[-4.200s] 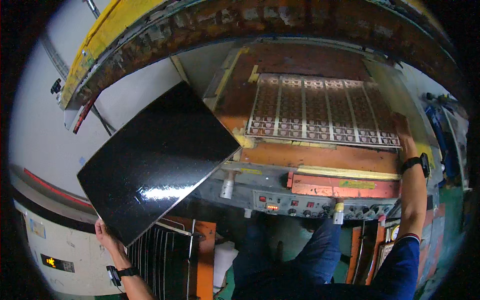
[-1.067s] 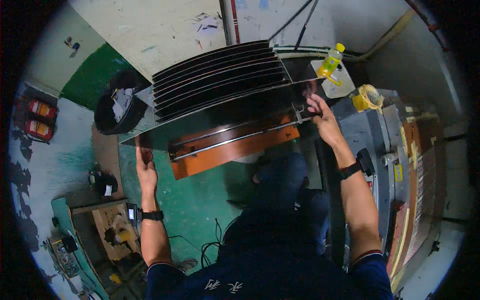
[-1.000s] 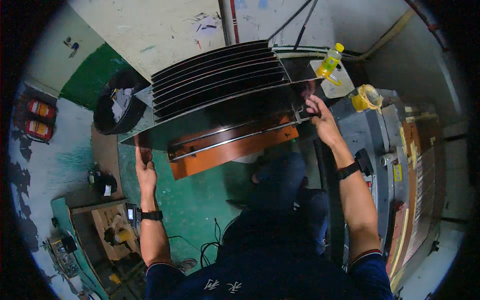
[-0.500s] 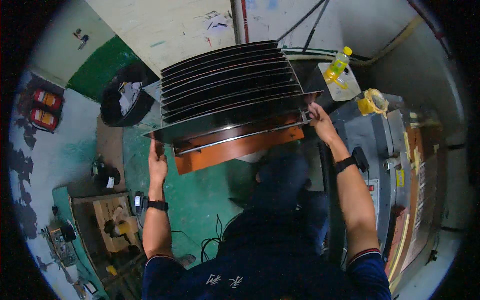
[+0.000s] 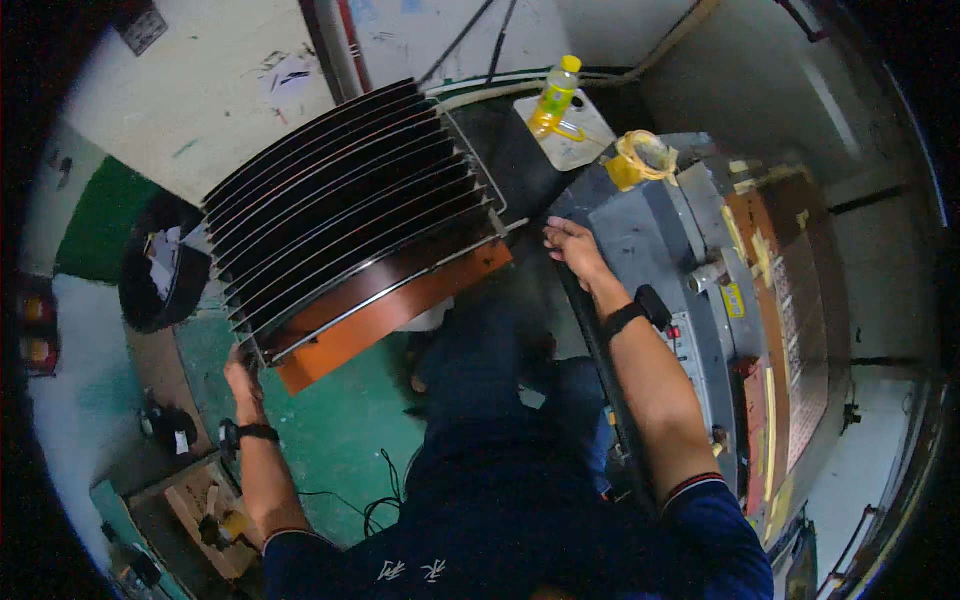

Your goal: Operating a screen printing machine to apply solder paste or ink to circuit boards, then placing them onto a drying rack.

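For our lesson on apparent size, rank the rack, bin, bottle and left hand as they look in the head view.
1. Rack
2. Bin
3. Bottle and left hand: too alike to rank

The rack's front bar (image 5: 385, 298) looks like shiny bare metal, beside a smooth orange board (image 5: 400, 311) with a faint sheen. The bottle (image 5: 557, 95) is clear, glossy plastic. The shirt (image 5: 520, 525) is matt cloth, and the green floor (image 5: 330, 410) looks painted and scuffed.

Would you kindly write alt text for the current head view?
A rack of dark panels has a left hand at its near left corner; the right hand is apart from it, near a grey machine. A yellow-capped bottle stands farther off.
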